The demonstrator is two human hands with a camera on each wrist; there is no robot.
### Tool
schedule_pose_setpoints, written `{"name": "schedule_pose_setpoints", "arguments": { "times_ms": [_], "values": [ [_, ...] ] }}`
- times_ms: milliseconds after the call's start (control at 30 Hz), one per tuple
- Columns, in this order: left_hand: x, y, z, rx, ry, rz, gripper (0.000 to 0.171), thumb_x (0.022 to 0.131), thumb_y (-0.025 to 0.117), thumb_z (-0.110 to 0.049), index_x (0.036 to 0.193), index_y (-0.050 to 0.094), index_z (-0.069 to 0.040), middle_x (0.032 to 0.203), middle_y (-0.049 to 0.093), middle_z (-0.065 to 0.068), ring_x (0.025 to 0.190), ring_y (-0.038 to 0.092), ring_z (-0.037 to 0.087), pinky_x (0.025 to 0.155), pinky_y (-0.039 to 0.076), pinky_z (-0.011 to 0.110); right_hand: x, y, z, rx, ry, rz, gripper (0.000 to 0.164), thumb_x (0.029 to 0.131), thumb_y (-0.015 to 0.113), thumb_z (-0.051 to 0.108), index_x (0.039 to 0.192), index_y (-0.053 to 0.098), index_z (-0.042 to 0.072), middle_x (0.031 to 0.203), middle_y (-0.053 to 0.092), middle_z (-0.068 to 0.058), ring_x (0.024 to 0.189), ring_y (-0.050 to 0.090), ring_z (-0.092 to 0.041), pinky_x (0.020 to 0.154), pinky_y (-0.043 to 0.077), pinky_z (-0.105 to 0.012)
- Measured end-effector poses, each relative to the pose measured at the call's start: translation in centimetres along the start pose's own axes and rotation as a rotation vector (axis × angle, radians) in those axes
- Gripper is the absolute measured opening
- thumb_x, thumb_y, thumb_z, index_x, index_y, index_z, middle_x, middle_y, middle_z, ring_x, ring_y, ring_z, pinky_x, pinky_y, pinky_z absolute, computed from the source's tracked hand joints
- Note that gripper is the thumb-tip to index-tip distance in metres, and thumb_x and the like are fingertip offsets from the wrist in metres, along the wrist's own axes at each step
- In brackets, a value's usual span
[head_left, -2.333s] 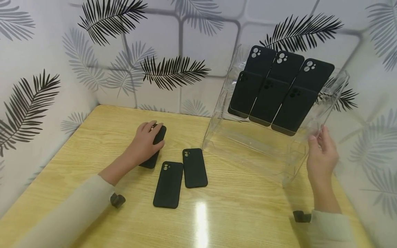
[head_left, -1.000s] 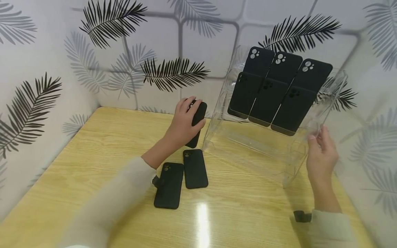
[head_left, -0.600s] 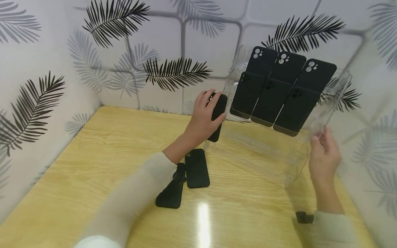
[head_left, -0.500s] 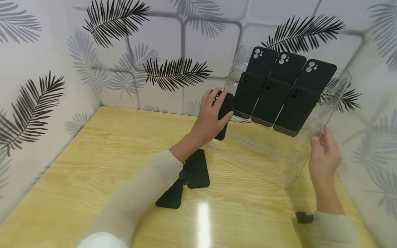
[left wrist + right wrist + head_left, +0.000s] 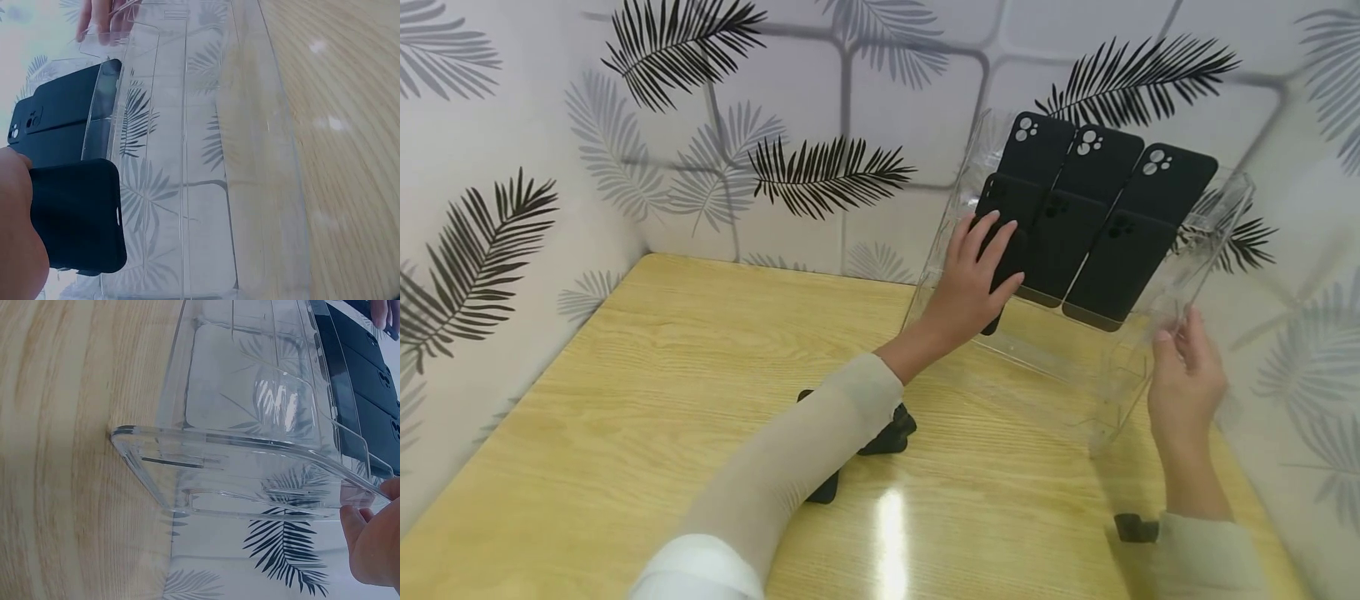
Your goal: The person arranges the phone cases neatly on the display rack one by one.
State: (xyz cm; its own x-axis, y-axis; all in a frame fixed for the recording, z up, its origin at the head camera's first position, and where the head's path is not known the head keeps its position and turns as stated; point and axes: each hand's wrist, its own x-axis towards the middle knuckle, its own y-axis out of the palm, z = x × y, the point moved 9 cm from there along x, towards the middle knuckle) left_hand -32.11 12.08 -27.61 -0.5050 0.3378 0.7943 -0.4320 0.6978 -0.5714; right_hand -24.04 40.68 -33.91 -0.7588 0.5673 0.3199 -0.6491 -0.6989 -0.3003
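Observation:
My left hand (image 5: 966, 287) holds a black phone case (image 5: 78, 212) with fingers along one edge and thumb along the other. It overlaps the left end of a clear acrylic display stand (image 5: 1213, 242), in front of the lower left case there. Two tiers of three black phone cases lean on the stand: an upper tier (image 5: 1097, 162) with camera holes showing and a lower tier (image 5: 1120, 267). My right hand (image 5: 1183, 387) grips the stand's right side panel, thumb and fingers pinching its edge, as the right wrist view also shows. Below the cases, the stand's lower front tier bears nothing.
Two more black phone cases lie on the wooden table (image 5: 700, 367), one (image 5: 887, 443) nearer the stand, one (image 5: 825, 490) nearer me; my left forearm covers much of both. A leaf-patterned wall (image 5: 880, 100) stands behind the table.
From the left part of the table, my left hand has carried a phone case right to the stand's left end. Its forearm now covers the loose cases. My right hand keeps its grip.

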Motion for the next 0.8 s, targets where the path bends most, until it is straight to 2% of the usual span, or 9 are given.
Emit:
{"name": "schedule_pose_setpoints", "arguments": {
  "times_ms": [200,333,567,800],
  "values": [
    [0.4,1.3,-0.2,0.037,0.000,-0.021,0.063,0.101,0.061,-0.034,0.153,0.040,-0.006,0.158,0.032,0.018,0.152,0.019,0.039,0.128,0.005,0.038,0.0,-0.1,0.0,0.005,0.001,-0.003,0.049,0.103,0.054,0.028,0.151,0.043,0.034,0.151,0.050,-0.006,0.133,0.052,-0.010,0.113,0.041,-0.026],
    [0.0,2.3,0.2,0.077,-0.006,-0.009,0.062,0.100,0.064,-0.032,0.152,0.041,-0.006,0.158,0.033,0.019,0.151,0.021,0.039,0.128,0.008,0.040,-0.2,0.0,0.1,-0.008,0.002,0.005,0.049,0.104,0.054,0.029,0.151,0.042,0.034,0.152,0.049,-0.004,0.134,0.051,-0.011,0.113,0.041,-0.027],
    [-0.9,3.9,0.9,0.124,-0.016,0.018,0.059,0.101,0.062,-0.032,0.151,0.042,-0.007,0.158,0.032,0.018,0.153,0.018,0.038,0.128,0.004,0.038,-0.2,0.0,0.1,-0.017,0.000,0.012,0.050,0.104,0.053,0.030,0.152,0.041,0.033,0.153,0.048,-0.002,0.136,0.050,-0.012,0.114,0.040,-0.029],
    [-1.3,4.2,0.9,0.182,-0.024,-0.014,0.059,0.102,0.060,-0.033,0.152,0.041,-0.007,0.158,0.032,0.019,0.153,0.018,0.039,0.128,0.007,0.040,-0.1,0.1,0.2,-0.003,-0.008,0.016,0.049,0.104,0.053,0.030,0.151,0.041,0.035,0.153,0.048,-0.003,0.135,0.050,-0.013,0.114,0.040,-0.028]
  ]
}}
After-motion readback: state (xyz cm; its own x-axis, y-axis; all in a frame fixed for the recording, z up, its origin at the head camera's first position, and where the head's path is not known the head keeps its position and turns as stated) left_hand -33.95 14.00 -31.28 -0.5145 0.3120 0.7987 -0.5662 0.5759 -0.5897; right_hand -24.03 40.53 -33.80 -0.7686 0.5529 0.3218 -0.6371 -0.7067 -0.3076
